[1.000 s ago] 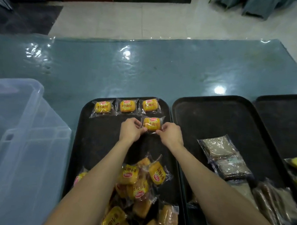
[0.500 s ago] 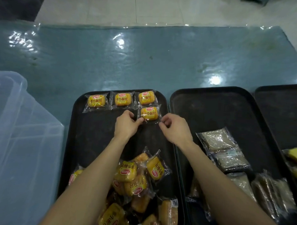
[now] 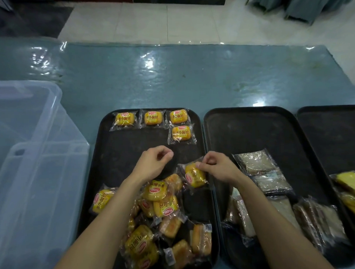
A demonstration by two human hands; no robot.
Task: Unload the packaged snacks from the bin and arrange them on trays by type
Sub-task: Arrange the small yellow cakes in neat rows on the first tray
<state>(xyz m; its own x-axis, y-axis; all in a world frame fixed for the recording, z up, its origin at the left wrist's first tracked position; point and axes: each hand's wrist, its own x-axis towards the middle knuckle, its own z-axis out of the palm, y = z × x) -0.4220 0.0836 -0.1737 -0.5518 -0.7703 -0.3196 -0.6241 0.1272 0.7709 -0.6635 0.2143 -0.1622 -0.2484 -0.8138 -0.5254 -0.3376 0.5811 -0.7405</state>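
Note:
On the left black tray [image 3: 119, 156], three yellow bread packets form a row at the far edge [image 3: 151, 117], with a fourth [image 3: 181, 133] just below the right one. A loose heap of the same packets [image 3: 159, 214] fills the tray's near half. My right hand [image 3: 217, 167] pinches the clear wrapper of one packet [image 3: 194, 176] at the top of the heap. My left hand [image 3: 154, 163] hovers beside it over bare tray, fingers loosely curled and holding nothing.
A clear plastic bin [image 3: 30, 169] stands to the left of the trays. The middle tray [image 3: 253, 133] holds brown packaged snacks [image 3: 260, 171] in its near half. A third tray [image 3: 333, 129] at the right edge carries yellow packets [image 3: 349, 188].
Both hands let go of the fourth packet in the arranged group and drew back toward me. My right hand has taken hold of a packet from the heap.

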